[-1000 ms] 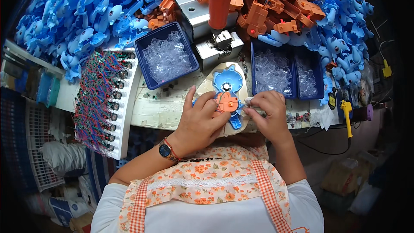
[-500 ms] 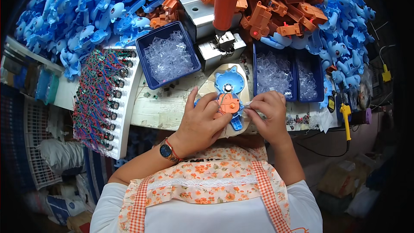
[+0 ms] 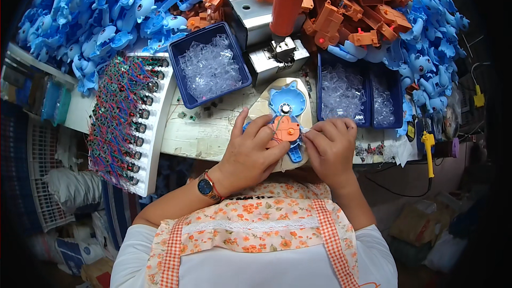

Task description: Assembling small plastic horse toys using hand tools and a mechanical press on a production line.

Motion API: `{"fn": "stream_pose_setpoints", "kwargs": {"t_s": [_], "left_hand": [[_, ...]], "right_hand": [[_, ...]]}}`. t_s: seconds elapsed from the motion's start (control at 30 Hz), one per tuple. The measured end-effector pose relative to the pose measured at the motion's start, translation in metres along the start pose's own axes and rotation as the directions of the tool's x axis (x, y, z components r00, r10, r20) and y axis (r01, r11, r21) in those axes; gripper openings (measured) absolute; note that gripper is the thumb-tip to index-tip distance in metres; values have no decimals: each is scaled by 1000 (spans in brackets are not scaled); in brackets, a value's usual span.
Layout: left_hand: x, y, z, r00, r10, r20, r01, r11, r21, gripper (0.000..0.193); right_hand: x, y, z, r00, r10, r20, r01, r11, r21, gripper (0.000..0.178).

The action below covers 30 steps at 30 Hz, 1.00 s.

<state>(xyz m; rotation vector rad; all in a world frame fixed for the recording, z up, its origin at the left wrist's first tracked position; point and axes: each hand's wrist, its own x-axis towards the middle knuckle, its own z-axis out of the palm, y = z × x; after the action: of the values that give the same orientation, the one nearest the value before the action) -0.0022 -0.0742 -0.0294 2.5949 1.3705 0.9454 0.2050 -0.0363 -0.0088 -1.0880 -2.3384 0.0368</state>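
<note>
A blue toy shell half [image 3: 287, 99] lies hollow side up in a pale, shaped holder [image 3: 261, 108] before me, a round speaker-like part [image 3: 286, 109] at its middle. An orange plastic case [image 3: 286, 129] with a round knob sits in the shell, and thin wires run over it. My left hand [image 3: 250, 146] reaches over from the left and steadies the case with its fingertips, one finger raised. At the shell's right edge, my right hand [image 3: 332, 144] is closed in a pinch on a small clear plastic piece [image 3: 305, 129], mostly hidden by the fingers.
Dark blue bins of clear plastic pieces stand left [image 3: 210, 69] and right [image 3: 344, 93]. A white foam tray [image 3: 162, 133] bears wired parts. Behind are a metal press-like block [image 3: 277, 64], heaped orange cases [image 3: 330, 24] and blue shells [image 3: 122, 16]. A yellow-handled tool [image 3: 428, 152] hangs right.
The whole scene has shifted slightly right in the picture. My right fingers have curled closer at the shell's edge, hiding more of the clear piece. My left hand stays on the orange case.
</note>
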Motion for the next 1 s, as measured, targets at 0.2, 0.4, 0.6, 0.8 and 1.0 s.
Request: {"fn": "stream_pose_setpoints", "kwargs": {"t_s": [0.2, 0.4, 0.6, 0.8, 1.0], "left_hand": [[-2, -3, 1, 1000, -4, 4, 4, 1000, -13, 22], [1, -3, 5, 1000, 7, 22, -7, 1000, -19, 26], [-5, -5, 3, 1000, -6, 18, 6, 1000, -21, 29], [-6, -4, 5, 1000, -4, -19, 4, 1000, -14, 28], [-5, -4, 0, 996, -24, -89, 18, 998, -64, 27]], "right_hand": [[-1, 0, 3, 1000, 5, -27, -4, 1000, 17, 12], [-16, -6, -1, 997, -17, 78, 24, 996, -82, 19], [-30, -22, 6, 984, 13, 176, 12, 990, -141, 34], [-22, 58, -35, 959, 253, -125, -266, 959, -99, 29], [-18, 168, -75, 712, 701, 25, -684, 701, -201, 23]]}}
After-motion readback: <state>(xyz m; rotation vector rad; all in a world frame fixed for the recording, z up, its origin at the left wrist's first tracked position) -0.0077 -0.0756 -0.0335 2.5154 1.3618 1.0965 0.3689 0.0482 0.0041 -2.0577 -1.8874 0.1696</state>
